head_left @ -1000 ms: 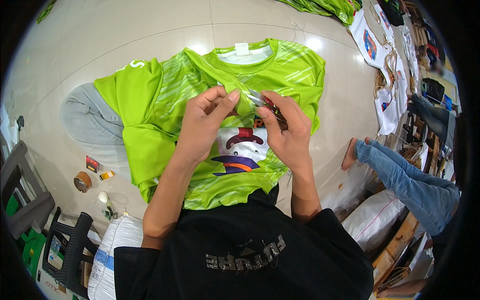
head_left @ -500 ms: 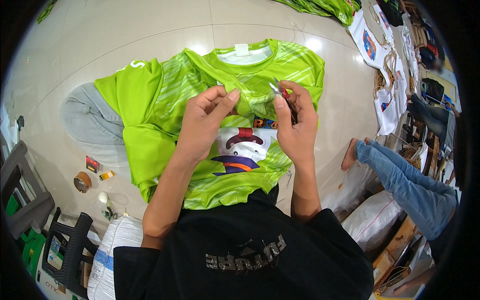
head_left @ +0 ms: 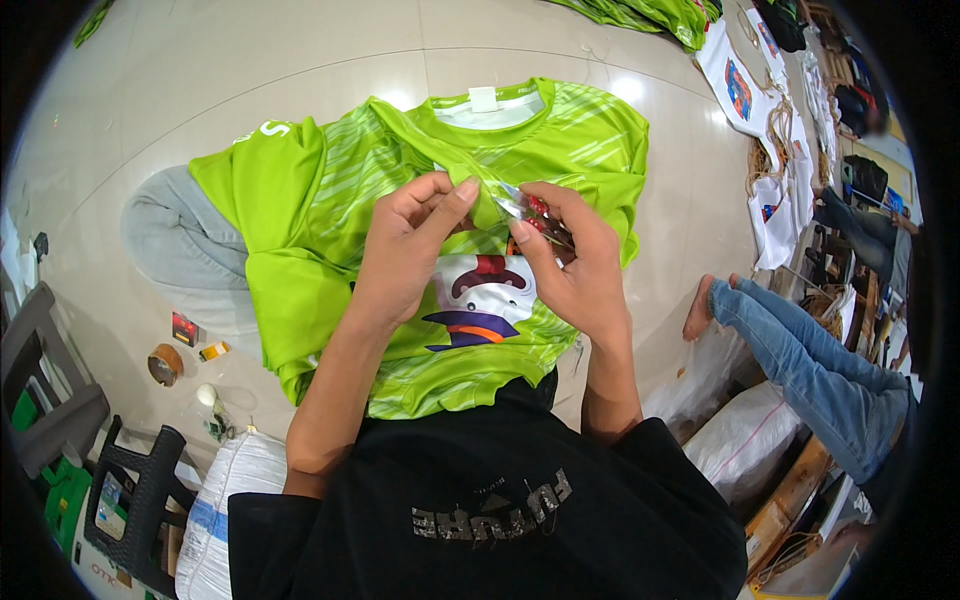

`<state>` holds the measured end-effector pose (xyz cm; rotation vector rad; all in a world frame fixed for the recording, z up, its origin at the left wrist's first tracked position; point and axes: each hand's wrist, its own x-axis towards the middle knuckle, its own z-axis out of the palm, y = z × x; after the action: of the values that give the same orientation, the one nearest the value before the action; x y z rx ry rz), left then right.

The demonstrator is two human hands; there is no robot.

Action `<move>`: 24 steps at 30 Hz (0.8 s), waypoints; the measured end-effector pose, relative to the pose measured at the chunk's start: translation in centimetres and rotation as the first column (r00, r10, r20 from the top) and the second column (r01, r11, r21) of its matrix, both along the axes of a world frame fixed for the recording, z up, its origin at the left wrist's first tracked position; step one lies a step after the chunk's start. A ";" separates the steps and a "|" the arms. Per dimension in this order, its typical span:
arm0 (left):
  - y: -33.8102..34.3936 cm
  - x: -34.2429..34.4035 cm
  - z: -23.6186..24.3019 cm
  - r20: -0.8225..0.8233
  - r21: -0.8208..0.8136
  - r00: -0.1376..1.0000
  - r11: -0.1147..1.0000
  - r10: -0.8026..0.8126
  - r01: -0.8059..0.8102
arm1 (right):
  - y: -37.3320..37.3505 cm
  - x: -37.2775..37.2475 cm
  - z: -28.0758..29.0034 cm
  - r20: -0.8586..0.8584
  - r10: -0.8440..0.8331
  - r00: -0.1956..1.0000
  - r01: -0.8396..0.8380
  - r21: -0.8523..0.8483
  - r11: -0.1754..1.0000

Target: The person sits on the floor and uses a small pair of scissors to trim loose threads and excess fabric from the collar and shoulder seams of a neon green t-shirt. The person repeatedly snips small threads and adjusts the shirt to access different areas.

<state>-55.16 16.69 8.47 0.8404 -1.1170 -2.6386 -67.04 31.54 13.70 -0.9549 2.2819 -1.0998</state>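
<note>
Left hand [head_left: 400, 250] pinches the green shirt [head_left: 345, 205] beneath both hands; right hand [head_left: 582, 265] grips red-handled snips [head_left: 538, 207].

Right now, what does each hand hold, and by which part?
The left hand pinches the green shirt by a fold; the right hand holds snips by their red handles.

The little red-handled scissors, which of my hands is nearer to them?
Right. Your right hand is holding the scissors, while your left hand is just to their left, apart from them, pinching the green fabric.
</note>
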 end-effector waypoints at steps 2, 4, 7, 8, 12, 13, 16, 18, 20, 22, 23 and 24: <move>0.3 -0.2 0.1 0.002 0.025 0.999 0.999 0.041 -0.042 | 0.1 0.0 0.0 -0.006 0.015 1.000 -0.015 0.004 1.000; 0.5 -0.3 0.2 0.001 0.036 0.998 0.998 0.059 -0.059 | 0.0 0.0 -0.2 -0.018 0.007 1.000 -0.007 -0.002 1.000; 0.5 -0.3 0.4 -0.002 0.035 0.999 0.998 0.051 -0.051 | -0.1 0.1 -0.5 -0.031 0.018 0.999 -0.018 -0.017 1.000; 0.6 -0.3 0.4 0.004 0.036 0.999 0.998 0.054 -0.054 | -0.1 0.1 -0.6 -0.015 0.015 1.000 -0.015 -0.024 1.000; 0.5 -0.3 0.4 -0.007 0.038 0.999 0.998 0.048 -0.048 | -0.2 0.2 -0.9 0.006 0.016 1.000 -0.016 -0.037 0.999; 0.6 -0.3 0.4 -0.011 0.034 0.999 0.998 0.049 -0.048 | -0.2 0.2 -0.9 0.005 0.017 1.000 -0.017 -0.040 0.999; 0.7 -0.3 0.2 -0.009 0.028 0.999 0.999 0.045 -0.045 | -0.1 0.1 -0.7 -0.033 0.027 0.999 -0.029 -0.036 0.999; 0.7 -0.2 0.1 -0.014 0.019 0.999 0.999 0.042 -0.041 | 0.0 0.1 -0.6 -0.057 0.033 0.998 -0.034 -0.024 0.999; 0.4 0.0 -0.1 -0.029 0.013 1.000 1.000 -0.001 0.002 | 0.0 0.1 -0.6 -0.071 0.033 0.997 -0.035 -0.022 0.999; 0.3 0.1 -0.2 -0.035 0.010 0.999 1.000 -0.021 0.021 | 0.0 0.1 -0.6 -0.083 0.030 0.996 -0.032 -0.024 0.999; 0.3 0.1 -0.2 -0.033 0.011 0.999 1.000 -0.018 0.019 | 0.0 0.1 -0.6 -0.056 0.008 0.998 -0.010 -0.039 0.999; 0.3 0.0 -0.1 -0.032 0.012 0.999 1.000 -0.016 0.016 | 0.0 0.2 -0.6 -0.035 -0.011 0.999 0.010 -0.048 0.999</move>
<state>-55.13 16.99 8.32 0.7926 -1.1056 -2.6647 -66.87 31.50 13.12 -0.9894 2.3007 -1.1558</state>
